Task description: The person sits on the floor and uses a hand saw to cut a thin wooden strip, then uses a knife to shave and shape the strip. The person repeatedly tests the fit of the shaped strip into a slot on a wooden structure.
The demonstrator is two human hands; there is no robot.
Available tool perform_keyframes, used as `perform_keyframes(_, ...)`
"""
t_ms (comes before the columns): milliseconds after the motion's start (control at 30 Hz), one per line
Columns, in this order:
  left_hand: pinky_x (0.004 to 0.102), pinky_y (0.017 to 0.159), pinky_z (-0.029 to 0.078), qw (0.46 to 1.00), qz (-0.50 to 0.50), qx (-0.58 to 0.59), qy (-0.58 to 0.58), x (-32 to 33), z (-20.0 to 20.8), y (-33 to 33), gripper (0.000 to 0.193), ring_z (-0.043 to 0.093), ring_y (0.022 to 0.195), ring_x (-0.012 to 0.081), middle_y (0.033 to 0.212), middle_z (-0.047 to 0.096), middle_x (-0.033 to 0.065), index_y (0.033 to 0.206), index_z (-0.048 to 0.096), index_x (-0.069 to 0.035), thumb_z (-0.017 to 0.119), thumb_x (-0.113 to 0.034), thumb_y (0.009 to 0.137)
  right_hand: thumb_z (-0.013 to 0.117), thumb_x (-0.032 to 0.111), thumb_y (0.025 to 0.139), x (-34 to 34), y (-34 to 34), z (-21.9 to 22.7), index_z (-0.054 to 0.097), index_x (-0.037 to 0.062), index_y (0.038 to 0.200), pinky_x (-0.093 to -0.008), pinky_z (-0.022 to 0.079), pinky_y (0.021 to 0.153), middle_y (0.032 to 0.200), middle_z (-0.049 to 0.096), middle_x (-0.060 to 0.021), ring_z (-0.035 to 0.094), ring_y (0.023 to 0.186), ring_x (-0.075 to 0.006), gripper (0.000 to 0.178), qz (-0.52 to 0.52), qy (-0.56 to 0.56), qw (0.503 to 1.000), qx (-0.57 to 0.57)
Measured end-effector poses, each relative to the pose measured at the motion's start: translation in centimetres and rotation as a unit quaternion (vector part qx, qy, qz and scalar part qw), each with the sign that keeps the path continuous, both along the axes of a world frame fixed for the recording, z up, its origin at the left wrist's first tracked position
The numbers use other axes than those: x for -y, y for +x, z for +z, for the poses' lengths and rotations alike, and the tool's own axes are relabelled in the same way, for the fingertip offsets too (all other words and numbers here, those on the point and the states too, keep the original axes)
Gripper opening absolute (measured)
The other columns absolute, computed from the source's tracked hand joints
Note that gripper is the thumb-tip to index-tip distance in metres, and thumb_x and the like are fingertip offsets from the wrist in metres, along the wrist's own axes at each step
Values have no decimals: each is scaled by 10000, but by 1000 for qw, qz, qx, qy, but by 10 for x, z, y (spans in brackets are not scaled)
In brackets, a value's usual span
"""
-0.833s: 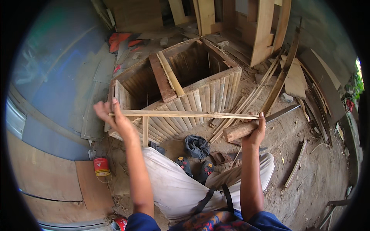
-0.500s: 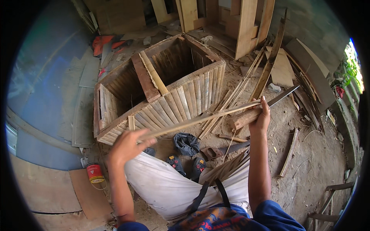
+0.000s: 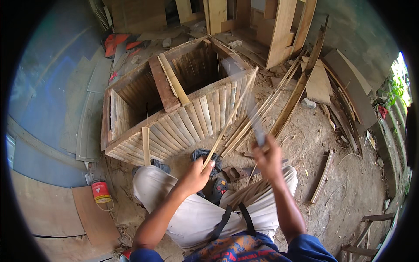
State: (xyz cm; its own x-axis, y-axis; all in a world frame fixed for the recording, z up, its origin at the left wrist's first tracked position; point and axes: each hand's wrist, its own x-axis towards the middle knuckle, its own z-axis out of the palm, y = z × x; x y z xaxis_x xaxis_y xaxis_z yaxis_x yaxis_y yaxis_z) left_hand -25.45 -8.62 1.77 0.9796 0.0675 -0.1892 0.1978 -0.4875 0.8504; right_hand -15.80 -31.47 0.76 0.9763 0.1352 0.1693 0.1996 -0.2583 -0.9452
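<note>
My left hand (image 3: 193, 178) is closed around the lower end of a thin bamboo strip (image 3: 228, 123). The strip slants away up and to the right, its far tip in front of the right corner of a slatted wooden box (image 3: 214, 110). My right hand (image 3: 268, 158) grips a machete (image 3: 258, 129) by its handle, which the fingers mostly hide. The blade is smeared by motion and points up beside the strip; whether they touch I cannot tell. Both hands are in front of my bent knees.
Long bamboo pieces (image 3: 301, 94) lie right of the box, and boards (image 3: 351, 83) lean at the far right. A red and yellow can (image 3: 101, 192) stands at left. A black plastic bag (image 3: 201, 153) and sandals (image 3: 235, 173) lie near my feet; a curved strip (image 3: 324, 177) is farther right.
My left hand has moved right and inward, and the strip has swung from lying crosswise to pointing away. My right hand has let go of the strip's end; the machete has swung from rightward to upward.
</note>
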Motion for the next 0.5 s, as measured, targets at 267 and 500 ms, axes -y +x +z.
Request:
perform_keyframes(267,461,791,485,991,-17,111,69,-3,-9,-1,192,616,953,454,952,629,295,1042,585,60,546,-99,942,759,189,730,-58,-34,-39,619,7,964,-405,555,596,685,655,-187,678,626,-343,328,170,-220,954,115)
perform_keyframes(500,300,496,394,1000,6,15,-17,-7,-8,-36,238,468,516,88,594,512,4,1008,653,-15,538,-224,1008,617,157,942,3,76,-14,623,-37,973,-238,419,352,659,592,-61,469,435,-85,196,-81,-119,974,-173)
